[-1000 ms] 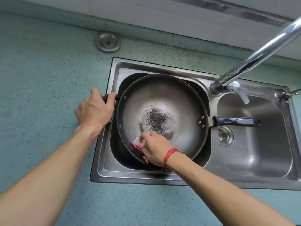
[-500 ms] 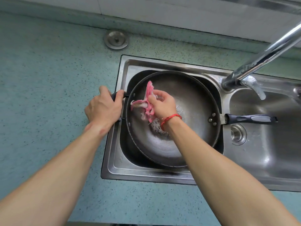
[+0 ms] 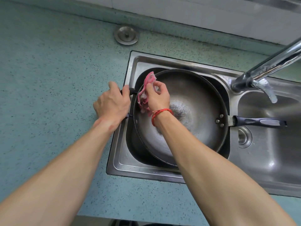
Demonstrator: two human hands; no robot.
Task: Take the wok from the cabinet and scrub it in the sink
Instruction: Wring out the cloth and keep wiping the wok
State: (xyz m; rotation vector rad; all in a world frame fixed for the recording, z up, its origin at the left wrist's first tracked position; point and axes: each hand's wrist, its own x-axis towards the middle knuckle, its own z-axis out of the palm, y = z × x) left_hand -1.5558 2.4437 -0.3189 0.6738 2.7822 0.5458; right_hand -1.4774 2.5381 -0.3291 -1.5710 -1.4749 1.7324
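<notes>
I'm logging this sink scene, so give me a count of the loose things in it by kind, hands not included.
Dark round metal wok with black long handle: 1
Pink and white scrubbing cloth, in the right hand: 1
Round steel sink strainer plug on the teal counter: 1
Red string bracelet: 1
Total: 4

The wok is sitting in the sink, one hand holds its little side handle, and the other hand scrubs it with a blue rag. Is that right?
Not quite: the rag is pink, not blue, as the head view shows. The rest holds: the wok sits in the sink, the left hand holds the side handle, and the right hand scrubs.
</notes>
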